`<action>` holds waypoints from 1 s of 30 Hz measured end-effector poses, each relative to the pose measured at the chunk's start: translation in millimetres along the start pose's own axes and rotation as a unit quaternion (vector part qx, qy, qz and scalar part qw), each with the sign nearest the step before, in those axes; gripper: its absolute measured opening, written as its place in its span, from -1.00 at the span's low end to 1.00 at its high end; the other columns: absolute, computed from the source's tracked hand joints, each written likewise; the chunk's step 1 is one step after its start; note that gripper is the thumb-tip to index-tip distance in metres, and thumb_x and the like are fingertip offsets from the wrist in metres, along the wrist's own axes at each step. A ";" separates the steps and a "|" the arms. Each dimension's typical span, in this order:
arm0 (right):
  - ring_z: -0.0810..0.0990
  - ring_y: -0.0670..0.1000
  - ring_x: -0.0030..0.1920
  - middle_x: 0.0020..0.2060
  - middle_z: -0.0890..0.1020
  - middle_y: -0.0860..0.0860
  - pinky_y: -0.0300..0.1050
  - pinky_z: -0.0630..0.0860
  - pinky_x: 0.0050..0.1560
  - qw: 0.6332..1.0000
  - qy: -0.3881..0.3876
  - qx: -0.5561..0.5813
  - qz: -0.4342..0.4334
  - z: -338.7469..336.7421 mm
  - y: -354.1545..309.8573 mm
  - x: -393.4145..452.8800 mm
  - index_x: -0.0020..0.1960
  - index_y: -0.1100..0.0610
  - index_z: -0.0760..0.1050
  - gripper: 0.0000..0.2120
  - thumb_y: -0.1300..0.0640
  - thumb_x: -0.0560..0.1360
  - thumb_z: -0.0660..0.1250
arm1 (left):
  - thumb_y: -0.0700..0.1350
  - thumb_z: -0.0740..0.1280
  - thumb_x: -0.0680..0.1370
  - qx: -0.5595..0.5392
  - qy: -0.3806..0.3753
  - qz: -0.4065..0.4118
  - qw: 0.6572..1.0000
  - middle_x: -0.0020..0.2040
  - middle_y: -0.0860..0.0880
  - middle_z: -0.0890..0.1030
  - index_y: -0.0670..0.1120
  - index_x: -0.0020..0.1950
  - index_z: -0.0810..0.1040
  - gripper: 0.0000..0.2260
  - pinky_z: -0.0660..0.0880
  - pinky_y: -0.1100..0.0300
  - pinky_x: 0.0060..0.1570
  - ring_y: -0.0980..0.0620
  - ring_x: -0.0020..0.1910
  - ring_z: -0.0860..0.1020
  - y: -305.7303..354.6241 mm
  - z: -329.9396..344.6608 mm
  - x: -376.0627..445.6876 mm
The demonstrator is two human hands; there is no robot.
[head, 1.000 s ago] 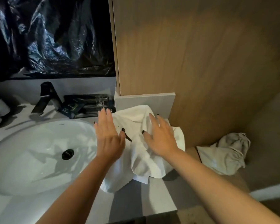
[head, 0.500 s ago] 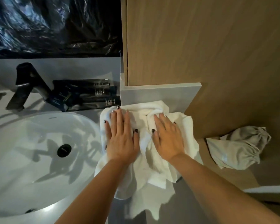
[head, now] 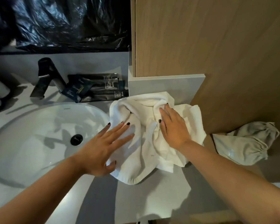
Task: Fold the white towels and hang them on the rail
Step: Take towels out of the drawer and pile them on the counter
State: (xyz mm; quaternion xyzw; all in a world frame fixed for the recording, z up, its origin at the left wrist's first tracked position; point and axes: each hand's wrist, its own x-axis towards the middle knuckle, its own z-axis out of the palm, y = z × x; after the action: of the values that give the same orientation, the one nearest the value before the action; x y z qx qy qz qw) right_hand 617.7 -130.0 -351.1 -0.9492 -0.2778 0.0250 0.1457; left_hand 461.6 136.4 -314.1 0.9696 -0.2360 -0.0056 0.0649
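Across the right end of the grey vanity counter, against its back corner under the wooden panel, the white towel lies crumpled, its near edge spilling toward the counter's front and its right side reaching the counter's right edge. Left of it the white sink basin is sunk into the counter, with the black faucet behind it at the back edge and dark toiletry packets between faucet and towel. Beyond the right edge, lower down, a grey drawstring bag lies by the panel.

Half a second ago both my palms pressed side by side on the towel's far half. Since then my left hand has slid back and to the left: it sits over the towel's left edge beside the basin rim, fingers straight and spread, gripping nothing, fingertips over the cloth. My right hand has stayed on the towel's far right part, palm flat, its fingertips tucked against a raised fold near the back corner; whether they pinch that fold I cannot tell.
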 end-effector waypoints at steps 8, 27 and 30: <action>0.10 0.02 0.55 0.55 0.18 0.00 0.04 0.12 0.52 0.975 0.047 0.212 0.042 -37.1 -23.0 -61.9 0.54 0.00 0.19 -0.41 -0.16 0.56 0.12 | 0.43 0.29 0.44 0.131 -0.035 0.004 0.991 0.62 -0.12 -0.22 0.02 0.62 -0.25 0.03 -0.14 -0.24 0.52 -0.16 0.59 -0.24 10.6 8.7 52.6; 0.56 0.19 -0.04 0.18 0.44 0.04 0.01 0.52 -0.25 0.999 -0.028 -0.037 0.002 -43.3 8.3 -63.2 0.34 0.03 0.38 -0.51 -0.07 0.46 0.35 | 0.38 0.35 0.39 0.100 0.071 -0.132 0.984 0.14 -0.04 0.58 -0.12 0.57 0.25 -0.09 0.25 -0.08 0.23 -0.11 0.11 0.52 32.9 7.1 116.0; 0.57 0.25 -0.15 0.03 0.55 0.14 0.04 0.51 -0.31 0.996 0.016 -0.082 -0.044 -54.4 20.0 -51.8 0.21 0.17 0.49 -0.49 0.11 0.31 0.51 | 0.33 0.40 0.40 0.106 0.097 -0.151 0.978 0.03 -0.07 0.62 -0.15 0.59 0.18 -0.07 0.34 -0.09 0.14 -0.13 0.02 0.57 35.7 5.7 113.9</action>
State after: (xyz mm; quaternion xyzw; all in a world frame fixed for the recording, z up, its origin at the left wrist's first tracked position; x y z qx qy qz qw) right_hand 591.4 -188.0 -306.6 -0.9449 -0.3186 -0.0191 0.0728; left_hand 546.2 52.0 -312.9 0.9913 -0.0789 0.1036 -0.0177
